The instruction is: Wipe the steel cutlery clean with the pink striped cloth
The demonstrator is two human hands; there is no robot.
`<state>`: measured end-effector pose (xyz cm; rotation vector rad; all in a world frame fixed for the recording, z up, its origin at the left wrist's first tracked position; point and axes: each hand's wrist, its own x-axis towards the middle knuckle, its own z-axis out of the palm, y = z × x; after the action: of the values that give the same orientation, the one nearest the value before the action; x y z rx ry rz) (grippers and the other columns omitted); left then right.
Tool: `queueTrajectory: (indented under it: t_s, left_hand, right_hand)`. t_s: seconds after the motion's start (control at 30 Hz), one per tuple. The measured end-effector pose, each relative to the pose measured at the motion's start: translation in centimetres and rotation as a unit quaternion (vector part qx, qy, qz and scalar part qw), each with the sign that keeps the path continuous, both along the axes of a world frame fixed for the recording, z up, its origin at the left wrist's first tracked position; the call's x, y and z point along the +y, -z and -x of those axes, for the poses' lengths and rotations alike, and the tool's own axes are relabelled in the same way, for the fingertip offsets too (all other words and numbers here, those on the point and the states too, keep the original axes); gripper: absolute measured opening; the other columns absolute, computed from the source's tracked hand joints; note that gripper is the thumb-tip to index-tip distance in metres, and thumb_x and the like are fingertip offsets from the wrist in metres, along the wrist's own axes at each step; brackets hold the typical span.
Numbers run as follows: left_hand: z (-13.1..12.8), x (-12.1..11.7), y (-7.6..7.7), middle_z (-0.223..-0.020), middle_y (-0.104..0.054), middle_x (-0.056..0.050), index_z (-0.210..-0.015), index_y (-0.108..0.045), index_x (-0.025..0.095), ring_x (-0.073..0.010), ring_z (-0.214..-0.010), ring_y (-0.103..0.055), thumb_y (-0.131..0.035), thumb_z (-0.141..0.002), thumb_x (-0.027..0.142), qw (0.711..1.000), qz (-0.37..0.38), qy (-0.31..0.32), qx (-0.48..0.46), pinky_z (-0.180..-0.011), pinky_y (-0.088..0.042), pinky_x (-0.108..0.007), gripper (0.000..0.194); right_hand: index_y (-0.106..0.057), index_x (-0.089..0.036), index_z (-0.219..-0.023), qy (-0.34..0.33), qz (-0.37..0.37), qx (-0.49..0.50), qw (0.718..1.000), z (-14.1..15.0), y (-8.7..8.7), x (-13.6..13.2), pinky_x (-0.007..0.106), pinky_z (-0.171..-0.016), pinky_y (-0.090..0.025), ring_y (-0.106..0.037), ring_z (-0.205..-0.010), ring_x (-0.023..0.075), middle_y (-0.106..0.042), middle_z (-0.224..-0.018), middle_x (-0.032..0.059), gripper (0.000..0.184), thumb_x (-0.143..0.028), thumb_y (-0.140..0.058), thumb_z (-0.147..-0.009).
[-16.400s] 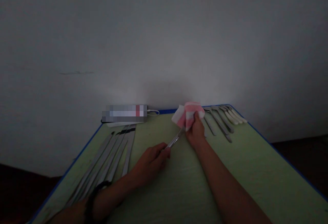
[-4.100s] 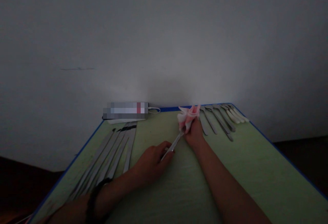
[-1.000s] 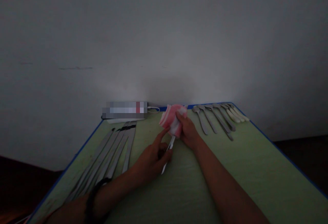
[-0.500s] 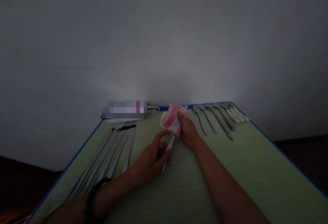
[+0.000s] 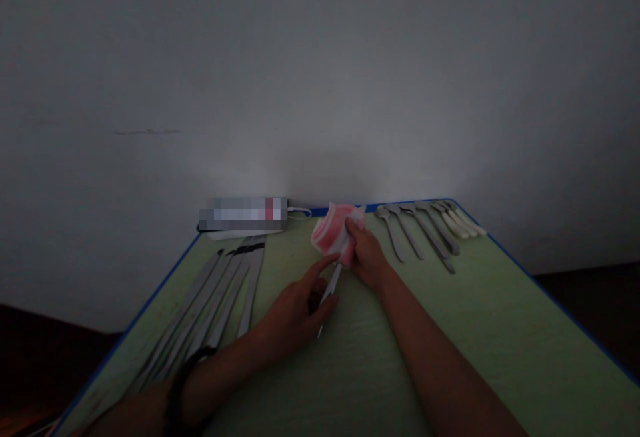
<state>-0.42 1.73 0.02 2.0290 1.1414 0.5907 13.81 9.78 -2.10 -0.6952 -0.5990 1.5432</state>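
Observation:
My left hand (image 5: 300, 304) pinches a slim, shiny metal utensil (image 5: 330, 290) between thumb and fingers, above the middle of the table. Its near end points down toward me. The far end disappears into a folded pink-and-white cloth (image 5: 332, 227), so its kind is hidden. My right hand (image 5: 367, 254) is closed around the cloth, thumb on top, pressing it about the utensil. Both hands are close together, with the left index fingertip at the cloth's lower edge.
Several long, flat metal pieces (image 5: 220, 297) lie side by side at left. Several metal spoons (image 5: 395, 234) and white-handled utensils (image 5: 457, 220) are lined up at back right. A blurred-out box-like object (image 5: 245, 214) with a white cord stands by the wall. The green table (image 5: 480, 337) has blue edging.
Almost nothing differs. The cloth and the left fingers have shifted very slightly, and both hands keep their hold.

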Motion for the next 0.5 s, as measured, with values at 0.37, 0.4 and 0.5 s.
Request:
queueTrajectory:
  t_s: [0.37,0.4,0.5]
  left_hand:
    - [0.01,-0.04,-0.05,-0.061,-0.043,0.008,-0.138,-0.023,0.022,-0.0103,-0.052,-0.043,-0.042,-0.086,0.020,1.000,-0.007,-0.002,0.013,-0.051,-0.032,-0.021,0.055]
    - [0.01,-0.03,-0.10,-0.061,-0.043,0.008,-0.138,-0.023,0.022,-0.0104,-0.052,-0.044,-0.042,-0.086,0.020,1.000,-0.006,-0.001,0.012,-0.051,-0.033,-0.021,0.055]
    - [0.02,-0.02,-0.15,-0.062,-0.045,0.007,-0.138,-0.021,0.021,-0.0107,-0.053,-0.045,-0.041,-0.086,0.020,1.000,0.001,0.002,0.004,-0.051,-0.034,-0.021,0.055]
  right_hand:
    - [-0.062,-0.015,-0.075,0.001,-0.010,-0.003,1.000,0.03,-0.02,-0.04,0.024,-0.061,-0.044,-0.056,-0.059,0.0102,-0.064,-0.068,-0.0008,0.022,-0.036,-0.063,-0.070]
    - [-0.062,-0.015,-0.076,0.003,-0.013,0.000,1.000,0.04,-0.02,-0.03,0.024,-0.061,-0.044,-0.056,-0.059,0.0102,-0.064,-0.068,-0.0008,0.021,-0.036,-0.063,-0.071]
    - [-0.062,-0.015,-0.075,0.003,-0.013,0.003,1.000,0.05,-0.01,0.01,0.024,-0.063,-0.044,-0.056,-0.059,0.0106,-0.064,-0.067,-0.0007,0.020,-0.035,-0.062,-0.071]
